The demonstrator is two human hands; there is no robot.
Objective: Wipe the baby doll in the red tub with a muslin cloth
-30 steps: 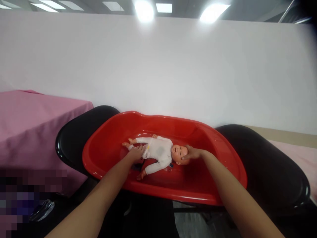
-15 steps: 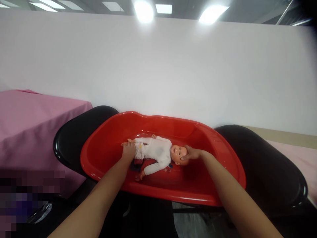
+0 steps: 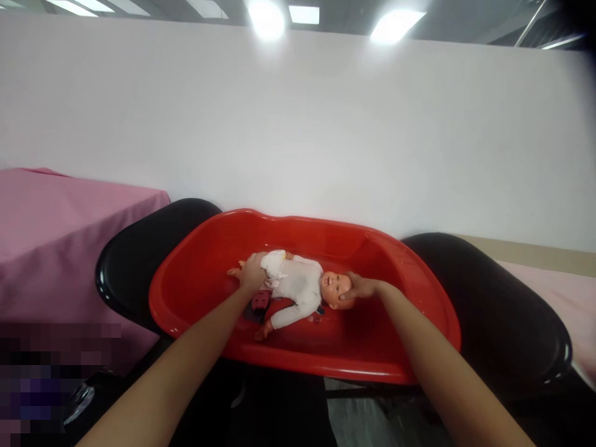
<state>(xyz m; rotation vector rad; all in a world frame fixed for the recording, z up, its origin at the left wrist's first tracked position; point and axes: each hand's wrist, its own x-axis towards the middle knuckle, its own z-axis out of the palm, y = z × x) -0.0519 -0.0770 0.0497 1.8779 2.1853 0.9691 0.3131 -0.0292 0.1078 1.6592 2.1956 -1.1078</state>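
Note:
A baby doll in a white long-sleeved top lies on its back inside a red baby bathtub, its head to the right. My right hand cups the crown of its head, thumb on the forehead. At the hips and upper legs, my left hand closes on a bunched white garment with a bit of yellow; its fingertips are partly hidden. The doll's small feet show beyond that hand. Below the hips, a dark red and black object lies on the tub floor, its kind unclear.
Black rounded panels flank the tub, the other black panel being on the right. A pink-draped table stands at the left. Behind the tub rises a white partition. Pink cloth shows at the far right.
My left hand has moved right and slightly up, from the doll's lower legs towards its hips, and the white garment has bunched up there. My right hand stays on the head.

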